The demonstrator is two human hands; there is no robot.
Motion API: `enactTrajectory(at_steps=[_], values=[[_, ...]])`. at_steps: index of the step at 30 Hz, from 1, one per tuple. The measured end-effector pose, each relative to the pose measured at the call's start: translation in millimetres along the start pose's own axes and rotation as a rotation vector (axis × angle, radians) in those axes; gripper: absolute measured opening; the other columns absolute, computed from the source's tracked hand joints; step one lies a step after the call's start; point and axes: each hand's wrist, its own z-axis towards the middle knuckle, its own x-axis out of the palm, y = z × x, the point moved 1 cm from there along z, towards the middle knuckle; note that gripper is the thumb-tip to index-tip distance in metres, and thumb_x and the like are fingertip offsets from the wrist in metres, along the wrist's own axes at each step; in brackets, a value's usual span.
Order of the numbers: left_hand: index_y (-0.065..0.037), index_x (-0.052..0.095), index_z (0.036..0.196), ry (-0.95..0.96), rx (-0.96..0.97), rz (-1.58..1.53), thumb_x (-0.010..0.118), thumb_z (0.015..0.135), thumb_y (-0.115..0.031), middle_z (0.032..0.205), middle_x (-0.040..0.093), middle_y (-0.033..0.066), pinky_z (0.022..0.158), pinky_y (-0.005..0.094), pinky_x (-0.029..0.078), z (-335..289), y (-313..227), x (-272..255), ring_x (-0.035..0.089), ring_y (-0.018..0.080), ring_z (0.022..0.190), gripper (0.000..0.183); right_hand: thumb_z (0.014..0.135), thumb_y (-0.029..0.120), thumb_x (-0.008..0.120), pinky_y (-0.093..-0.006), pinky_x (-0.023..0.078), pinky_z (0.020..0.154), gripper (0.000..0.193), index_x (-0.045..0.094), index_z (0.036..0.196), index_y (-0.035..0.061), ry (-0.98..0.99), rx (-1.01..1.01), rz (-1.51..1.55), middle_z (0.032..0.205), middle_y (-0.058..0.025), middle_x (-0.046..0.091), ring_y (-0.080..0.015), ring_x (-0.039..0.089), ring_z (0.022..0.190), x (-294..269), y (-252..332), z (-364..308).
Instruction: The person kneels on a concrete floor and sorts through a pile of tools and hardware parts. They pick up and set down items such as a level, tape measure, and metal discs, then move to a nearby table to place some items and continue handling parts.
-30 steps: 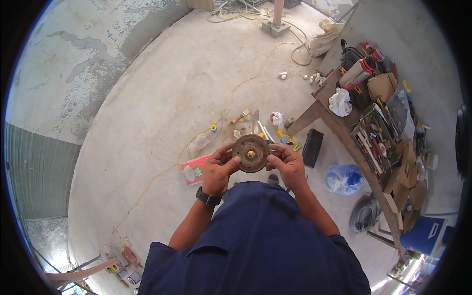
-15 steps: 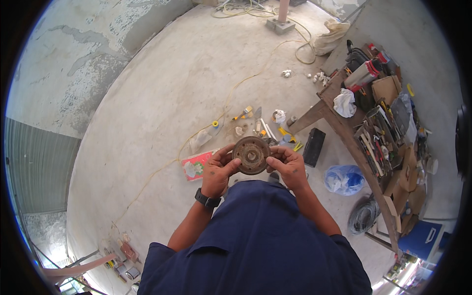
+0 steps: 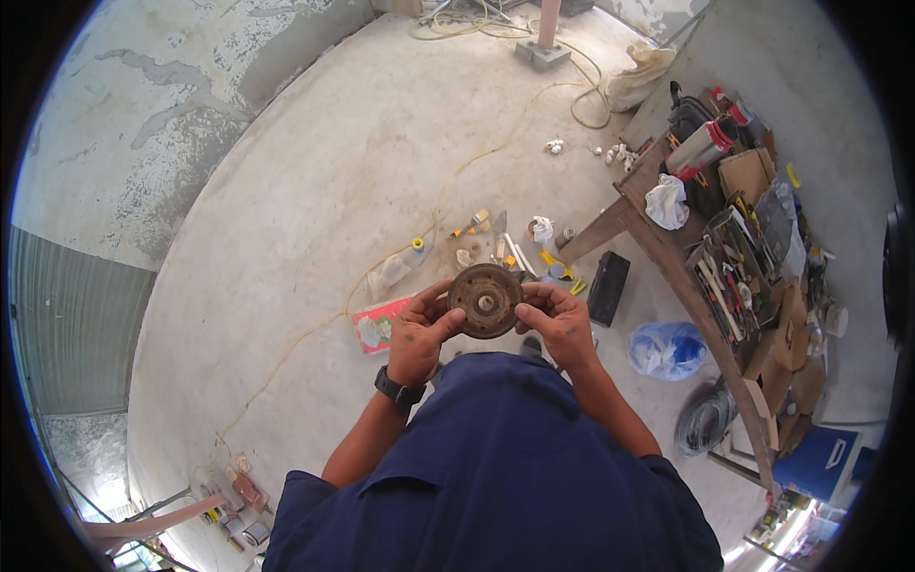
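Observation:
A rusty, round metal disc (image 3: 474, 319) with a raised rim, several small holes and a stub at its centre is held up in front of my body. My left hand (image 3: 424, 331) grips its left edge, thumb on the face and fingers behind. On the opposite edge, my right hand (image 3: 555, 322) pinches it the same way. Below and beyond the disc, a red and white packet (image 3: 374, 336) lies on the floor near my left hand. A black oblong box (image 3: 608, 289) lies to the right of my right hand.
Beyond the disc lie a paintbrush (image 3: 472, 224), a trowel (image 3: 500, 225) and white pipe pieces (image 3: 519, 252). A yellow cord (image 3: 315, 326) crosses the floor. At right stands a wooden table (image 3: 701, 291) crowded with tools; a blue plastic bag (image 3: 669, 349) and coiled wire (image 3: 703, 419) lie beside it.
The disc has tilted slightly in my hands, so its centre stub shows more plainly. Both hands keep their hold in nearly the same place.

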Motion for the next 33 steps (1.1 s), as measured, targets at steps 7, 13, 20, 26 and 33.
enactTrajectory(at_steps=[7, 13, 20, 26, 33], values=[[0.002, 0.054, 0.143, -0.004, 0.018, 0.038, 0.072, 0.094, -0.001, 0.123, 0.072, 0.0175, 0.092, 0.0347, 0.061, -4, -5, -4, 0.071, 0.0204, 0.108, 0.052, 0.094, 0.001, 0.073, -0.028, 0.059, 0.069, 0.029, 0.066, 0.121, -0.0052, 0.001, -0.024, 0.01, 0.096, -0.011, 0.075, -0.0145, 0.071, 0.076, 7, -1, -4], [0.002, 0.055, 0.143, 0.004, 0.006, 0.044, 0.073, 0.094, -0.001, 0.121, 0.073, 0.0169, 0.092, 0.0345, 0.061, -7, -7, -8, 0.071, 0.0203, 0.108, 0.052, 0.094, 0.001, 0.073, -0.0275, 0.058, 0.069, 0.027, 0.068, 0.12, -0.0041, -0.013, -0.026, 0.005, 0.096, -0.0103, 0.075, -0.0138, 0.07, 0.076, 10, -7, -8], [0.004, 0.052, 0.141, -0.033, -0.073, 0.183, 0.073, 0.092, 0.0, 0.119, 0.07, 0.0192, 0.088, 0.0396, 0.063, -1, 14, -24, 0.072, 0.0259, 0.105, 0.054, 0.094, 0.008, 0.076, -0.0265, 0.055, 0.07, 0.029, 0.069, 0.12, -0.001, -0.035, 0.037, -0.029, 0.094, -0.0066, 0.074, -0.0097, 0.066, 0.078, 7, -27, -14], [-0.001, 0.054, 0.138, 0.01, -0.297, 0.046, 0.07, 0.095, -0.001, 0.118, 0.071, 0.0123, 0.089, 0.0376, 0.061, 13, 56, -27, 0.071, 0.0221, 0.105, 0.046, 0.096, 0.014, 0.073, -0.0264, 0.054, 0.066, 0.029, 0.068, 0.12, -0.0025, -0.033, 0.067, 0.103, 0.086, -0.0039, 0.07, -0.0097, 0.065, 0.072, -9, -39, -25], [-0.006, 0.056, 0.137, 0.068, -0.473, 0.022, 0.059, 0.103, -0.009, 0.123, 0.069, 0.0104, 0.096, 0.0448, 0.058, 37, 109, 1, 0.07, 0.0244, 0.111, 0.034, 0.099, 0.017, 0.07, -0.0258, 0.053, 0.061, 0.024, 0.071, 0.112, -0.0032, -0.188, 0.162, 0.049, 0.08, -0.003, 0.069, -0.0091, 0.063, 0.066, -67, -47, -50]])
